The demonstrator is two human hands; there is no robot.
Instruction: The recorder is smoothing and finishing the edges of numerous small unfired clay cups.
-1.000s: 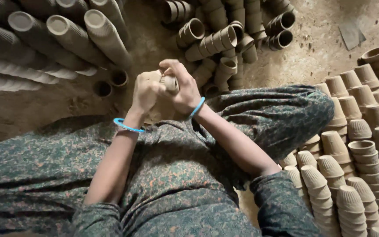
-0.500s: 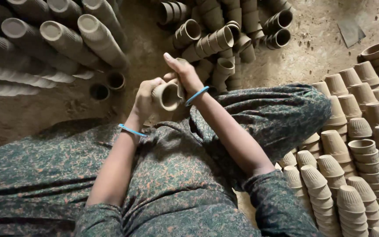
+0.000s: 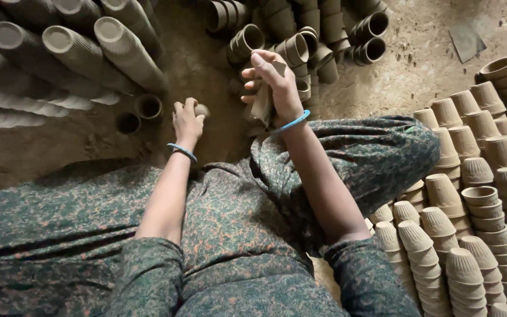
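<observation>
Right hand (image 3: 274, 88) grasps clay cup (image 3: 263, 101); left hand (image 3: 186, 120) (fisted) apart.

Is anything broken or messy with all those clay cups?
Nothing looks broken. Most cups stand in neat stacks, but a heap lies tumbled on its sides. The right hand holds one cup.

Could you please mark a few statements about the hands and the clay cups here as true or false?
1. The right hand holds a clay cup. True.
2. The left hand rests on the person's knee. False: it is down by the dirt floor, closed around a small lump.
3. Both wrists carry blue bangles. True.
4. The stacked cups on the right are glazed white. False: they are plain brown clay.
</observation>
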